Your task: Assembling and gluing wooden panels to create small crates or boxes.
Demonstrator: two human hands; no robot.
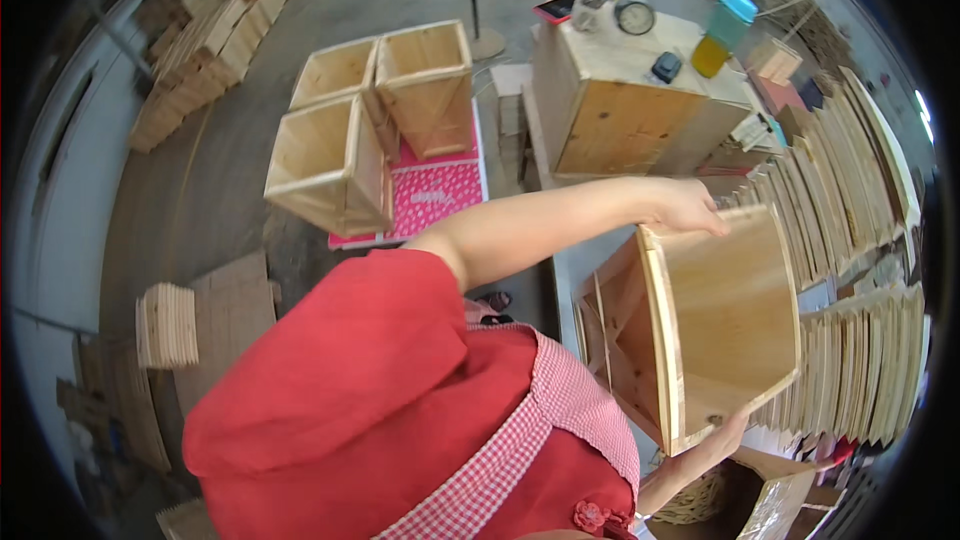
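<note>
An open, pale wooden box (735, 310) is tilted at my right, its hollow side facing up and outward. My left hand (690, 208) reaches across and is closed over the box's far edge. At the near lower corner, my right hand (712, 448) grips the rim, fingers partly hidden by the wood. The box's outer side shows brownish panels with a thin pale strip across them. It is held at the edge of a grey work surface (568, 285).
Upright boards (860, 360) stand in rows to the right. A cardboard carton (770, 505) holding tan stringy material is nearby. Three wooden boxes, one in front (315, 160), stand on a pink patterned sheet (435, 200). A wooden cabinet (625, 130) carries a blue-lidded bottle (725, 35) and a round clock (634, 15).
</note>
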